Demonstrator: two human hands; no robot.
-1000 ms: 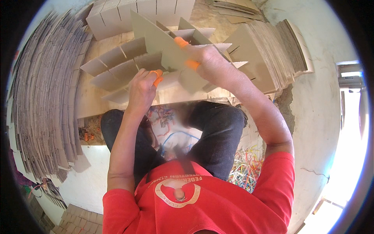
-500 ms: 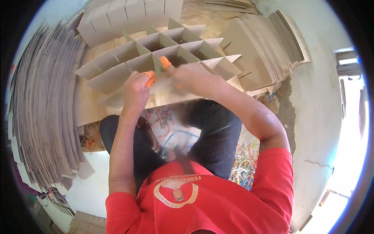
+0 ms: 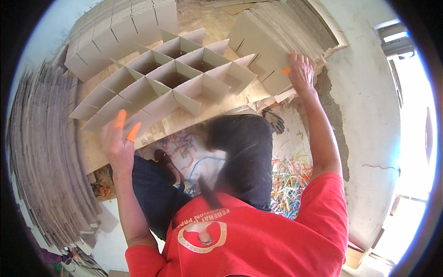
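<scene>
A cardboard divider grid (image 3: 161,76) of interlocked slotted strips stands on the wooden table in front of me. My left hand (image 3: 118,147), with orange covers on two fingertips, is beside the grid's near left side; its fingers are apart and hold nothing, slightly blurred. My right hand (image 3: 301,74), also with orange fingertip covers, reaches to the stack of slotted cardboard strips (image 3: 263,48) at the right. Its thumb lies against the front strip's face, and its fingers bend over the strip's edge.
More slotted cardboard (image 3: 122,34) stands at the back left. A tall pile of cardboard sheets (image 3: 44,152) fills the left side. The wooden tabletop (image 3: 210,16) ends above my knees. Coloured strapping scraps (image 3: 288,187) and a dark glove (image 3: 274,121) lie below, near the right wall.
Both hands have left the grid's near edge. My left hand moved left and toward me; my right hand moved right to the strip stack. The grid appears further left in view.
</scene>
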